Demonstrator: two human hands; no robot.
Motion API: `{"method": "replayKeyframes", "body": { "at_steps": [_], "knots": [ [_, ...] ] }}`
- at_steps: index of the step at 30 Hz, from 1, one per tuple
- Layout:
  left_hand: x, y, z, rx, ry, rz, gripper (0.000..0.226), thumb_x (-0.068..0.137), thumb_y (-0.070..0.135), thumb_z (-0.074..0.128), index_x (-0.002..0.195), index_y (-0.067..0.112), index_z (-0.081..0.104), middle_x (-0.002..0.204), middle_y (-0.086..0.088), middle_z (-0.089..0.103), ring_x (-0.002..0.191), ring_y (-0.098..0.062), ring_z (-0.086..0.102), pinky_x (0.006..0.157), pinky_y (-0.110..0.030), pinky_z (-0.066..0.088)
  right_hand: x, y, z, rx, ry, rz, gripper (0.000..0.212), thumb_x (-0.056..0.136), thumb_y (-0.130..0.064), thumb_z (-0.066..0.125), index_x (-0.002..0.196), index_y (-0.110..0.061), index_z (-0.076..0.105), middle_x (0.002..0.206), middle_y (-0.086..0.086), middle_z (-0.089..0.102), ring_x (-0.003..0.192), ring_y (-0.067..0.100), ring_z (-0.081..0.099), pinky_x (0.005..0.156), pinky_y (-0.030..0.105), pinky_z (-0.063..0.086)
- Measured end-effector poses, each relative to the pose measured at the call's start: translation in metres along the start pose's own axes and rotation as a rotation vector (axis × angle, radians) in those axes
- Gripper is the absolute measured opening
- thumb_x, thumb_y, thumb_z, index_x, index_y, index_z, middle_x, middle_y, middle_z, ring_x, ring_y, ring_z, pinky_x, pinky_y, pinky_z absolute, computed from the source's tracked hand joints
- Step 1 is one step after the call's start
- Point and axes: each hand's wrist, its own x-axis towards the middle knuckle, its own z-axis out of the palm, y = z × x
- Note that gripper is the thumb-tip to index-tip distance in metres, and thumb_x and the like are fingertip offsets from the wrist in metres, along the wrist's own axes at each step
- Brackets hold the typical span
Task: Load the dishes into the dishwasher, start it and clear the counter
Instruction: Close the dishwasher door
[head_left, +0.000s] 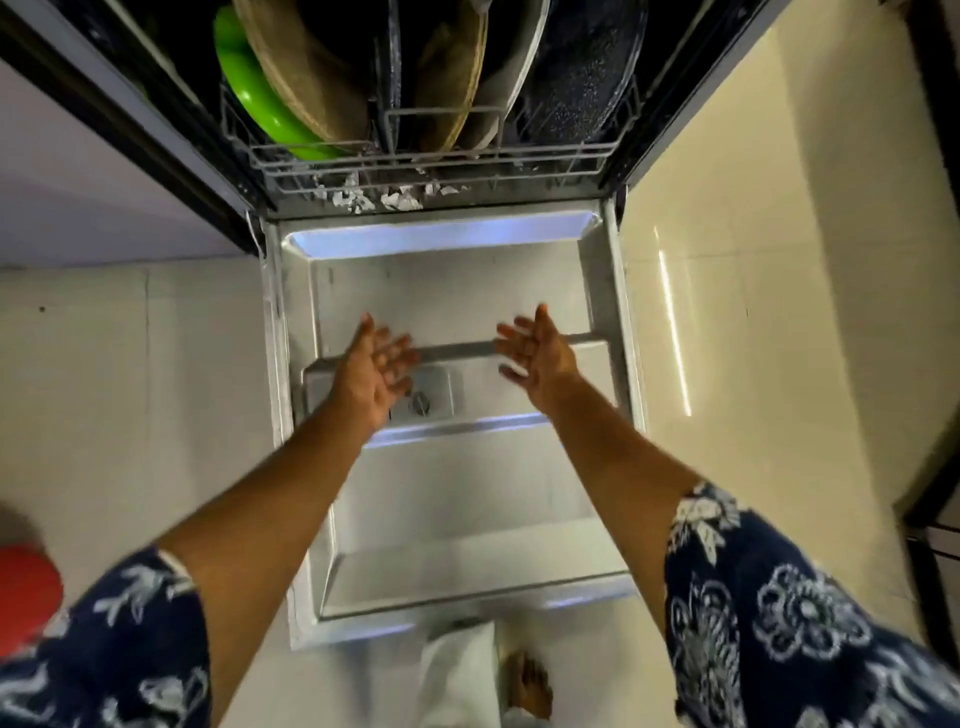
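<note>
**Both hands empty over the open dishwasher door**

My left hand (375, 371) and right hand (537, 358) are both stretched forward, fingers spread wide, palms turned toward each other, holding nothing. A clear gap between them. Slight motion blur on the fingertips.

Both sit above the inner face of the dishwasher door (457, 499), which is folded down flat in front of me. Whether either hand touches the door, I can't tell. Left hand is just over the detergent dispenser (428, 397); its round cap shows right beside the heel of that hand. Right hand is over the raised ridge across the door's middle.

Lower rack (415, 161) is beyond the fingertips, inside the tub, well apart from both hands. It's loaded with upright dishes: a green plate (254, 104) at the left, a tan plate (306, 73) against it, more tan and white plates in the middle, a dark speckled pan (582, 78) at the right.

Patterned navy sleeves (779, 623) end near the elbows. Bare foot (530, 683) on the pale tile floor (130, 389) at the door's near edge. Red object (26, 592) at far left, blurred.
</note>
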Motion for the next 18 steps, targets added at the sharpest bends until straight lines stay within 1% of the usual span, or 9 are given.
{"method": "replayKeyframes", "body": {
  "at_steps": [1, 2, 4, 5, 7, 9, 14, 16, 18],
  "knots": [
    [-0.022, -0.031, -0.013, -0.006, 0.021, -0.059, 0.035, 0.099, 0.046, 0.034, 0.107, 0.021, 0.057, 0.129, -0.009, 0.057, 0.099, -0.021, 0.062, 0.084, -0.037, 0.042, -0.02, 0.028, -0.015, 0.005, 0.006, 0.052, 0.038, 0.096, -0.051, 0.036, 0.108, -0.022, 0.056, 0.117, 0.003, 0.063, 0.095, 0.017, 0.062, 0.087, 0.038, 0.041],
    [-0.042, -0.062, -0.028, -0.01, 0.052, -0.11, 0.031, 0.099, 0.043, 0.035, 0.105, 0.022, 0.057, 0.129, -0.008, 0.057, 0.104, -0.022, 0.061, 0.087, -0.036, 0.04, -0.039, 0.055, -0.03, 0.015, 0.01, 0.101, 0.032, 0.097, -0.048, 0.038, 0.103, -0.023, 0.057, 0.118, 0.003, 0.063, 0.093, 0.016, 0.062, 0.085, 0.036, 0.042],
    [-0.079, -0.128, -0.061, -0.025, 0.118, -0.187, 0.037, 0.099, 0.041, 0.037, 0.123, 0.017, 0.053, 0.134, -0.008, 0.055, 0.121, -0.027, 0.054, 0.101, -0.04, 0.034, -0.075, 0.112, -0.064, 0.027, 0.026, 0.194, 0.027, 0.097, -0.044, 0.04, 0.101, -0.023, 0.056, 0.125, 0.006, 0.06, 0.092, 0.016, 0.062, 0.082, 0.035, 0.042],
    [-0.093, -0.156, -0.077, -0.037, 0.149, -0.217, 0.042, 0.099, 0.04, 0.037, 0.132, 0.015, 0.048, 0.136, -0.008, 0.053, 0.125, -0.028, 0.05, 0.105, -0.042, 0.031, -0.088, 0.137, -0.078, 0.023, 0.037, 0.236, 0.027, 0.097, -0.042, 0.041, 0.104, -0.021, 0.056, 0.127, 0.006, 0.06, 0.096, 0.018, 0.062, 0.085, 0.035, 0.042],
    [-0.122, -0.213, -0.102, -0.065, 0.198, -0.265, 0.044, 0.1, 0.04, 0.038, 0.135, 0.015, 0.045, 0.138, -0.009, 0.052, 0.128, -0.029, 0.048, 0.106, -0.042, 0.03, -0.112, 0.186, -0.107, 0.001, 0.064, 0.315, 0.033, 0.097, -0.038, 0.042, 0.119, -0.017, 0.054, 0.128, 0.007, 0.059, 0.109, 0.024, 0.059, 0.098, 0.04, 0.038],
    [-0.143, -0.261, -0.12, -0.075, 0.22, -0.323, 0.04, 0.099, 0.041, 0.038, 0.129, 0.017, 0.048, 0.135, -0.01, 0.053, 0.128, -0.029, 0.048, 0.105, -0.041, 0.031, -0.132, 0.23, -0.134, 0.002, 0.103, 0.374, 0.041, 0.097, -0.037, 0.043, 0.129, -0.012, 0.051, 0.129, 0.009, 0.059, 0.116, 0.027, 0.056, 0.107, 0.044, 0.034],
    [-0.154, -0.348, -0.153, -0.213, 0.279, -0.393, 0.059, 0.099, 0.052, 0.026, 0.141, 0.012, 0.039, 0.144, -0.011, 0.046, 0.131, -0.03, 0.044, 0.11, -0.044, 0.027, -0.143, 0.319, -0.169, 0.056, 0.231, 0.456, 0.053, 0.099, -0.047, 0.034, 0.128, -0.006, 0.051, 0.125, 0.012, 0.06, 0.105, 0.027, 0.058, 0.096, 0.043, 0.039],
    [-0.142, -0.373, -0.159, -0.293, 0.301, -0.401, 0.069, 0.097, 0.06, 0.02, 0.144, 0.012, 0.034, 0.147, -0.012, 0.041, 0.134, -0.031, 0.04, 0.112, -0.046, 0.025, -0.131, 0.344, -0.172, 0.13, 0.294, 0.463, 0.065, 0.097, -0.055, 0.023, 0.133, -0.006, 0.046, 0.133, 0.014, 0.054, 0.115, 0.03, 0.054, 0.098, 0.044, 0.038],
    [-0.125, -0.393, -0.161, -0.419, 0.311, -0.372, 0.077, 0.093, 0.067, 0.017, 0.146, 0.013, 0.03, 0.15, -0.013, 0.036, 0.137, -0.034, 0.034, 0.113, -0.05, 0.022, -0.114, 0.365, -0.171, 0.297, 0.331, 0.42, 0.078, 0.093, -0.065, 0.014, 0.14, -0.008, 0.037, 0.141, 0.015, 0.046, 0.127, 0.032, 0.046, 0.104, 0.047, 0.033]
  ]
}}
